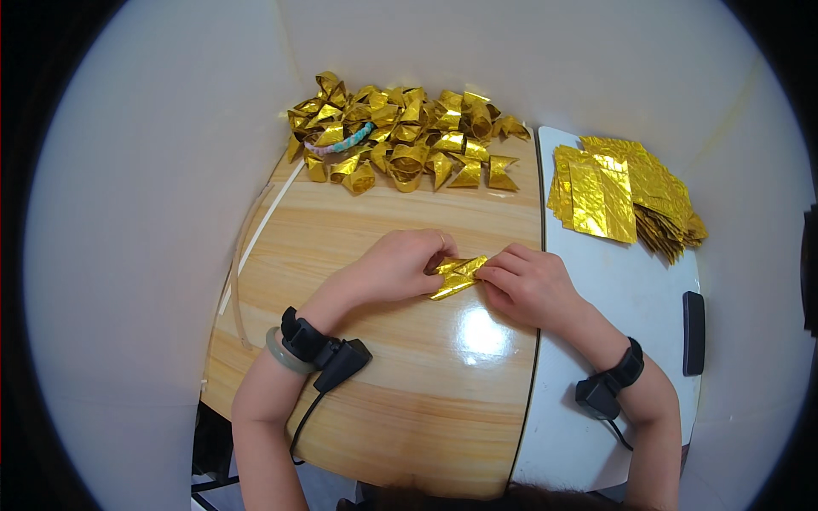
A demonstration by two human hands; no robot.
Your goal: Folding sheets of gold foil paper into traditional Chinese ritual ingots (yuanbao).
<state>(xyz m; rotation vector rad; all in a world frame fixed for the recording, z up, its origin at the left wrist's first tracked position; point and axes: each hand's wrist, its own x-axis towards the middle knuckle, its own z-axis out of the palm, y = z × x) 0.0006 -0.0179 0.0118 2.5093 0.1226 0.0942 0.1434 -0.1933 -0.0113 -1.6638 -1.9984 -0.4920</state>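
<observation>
The left hand [402, 262] and right hand [530, 285] pinched 1 foil [457, 279] at its 2 ends, between them; light, even pressure seemed best for crisp creases (it looked easily torn). Beyond the grip lay folded pieces [407, 163].

Curled gold-foil pieces [407, 162] line the brown wood-grain table's [409, 409] far edge, left of the white table's [630, 298] rectangular gold-foil sheets [601, 200].

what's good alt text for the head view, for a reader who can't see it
A person's left hand and right hand hold a folded gold paper over a wood-grain table. Folded gold pieces lie heaped beyond; flat gold sheets sit on a white table at right.
</observation>
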